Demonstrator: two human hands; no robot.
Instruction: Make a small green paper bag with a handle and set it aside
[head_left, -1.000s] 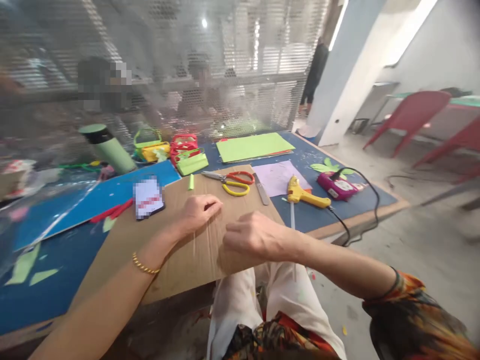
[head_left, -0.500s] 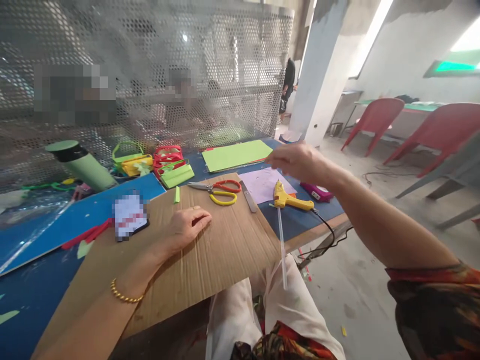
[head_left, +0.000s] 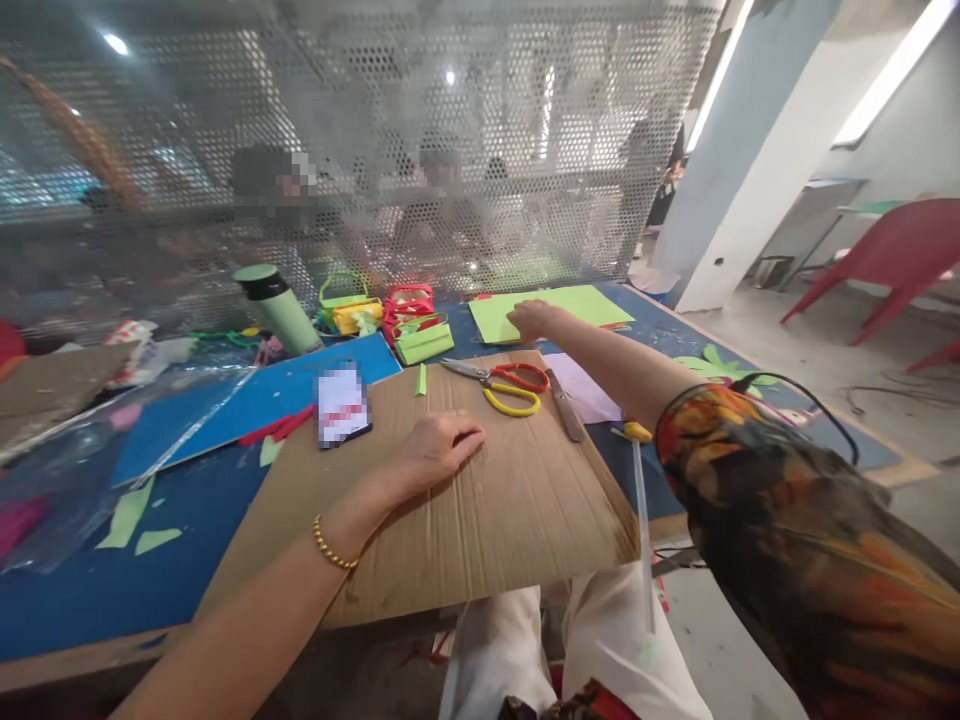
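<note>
My left hand [head_left: 441, 448] rests palm down on the brown cardboard [head_left: 480, 520], its fingers loosely curled in and nothing seen in them. My right hand [head_left: 534, 318] reaches to the front part of a light green sheet [head_left: 577, 305] at the back of the table. Its fingers point down onto the sheet, bent but not closed round anything visible. Scissors [head_left: 510, 388] with one red and one yellow handle lie on the cardboard, beside a flat metal blade [head_left: 564, 405]. A small folded green strip [head_left: 421, 380] stands near the scissor tips. The glue gun [head_left: 637, 432] is mostly hidden behind my right sleeve.
A phone [head_left: 342, 405] lies at the cardboard's left edge. Behind it are a blue board [head_left: 225, 410], a green bottle [head_left: 281, 310] and small green, yellow and red bags [head_left: 420, 338]. A lilac sheet [head_left: 581, 385] lies right. A perforated metal screen [head_left: 375, 120] closes off the back.
My right hand has gone from the air above the lilac sheet forward and down to the green sheet. My left hand stays on the cardboard. The view has turned left.
</note>
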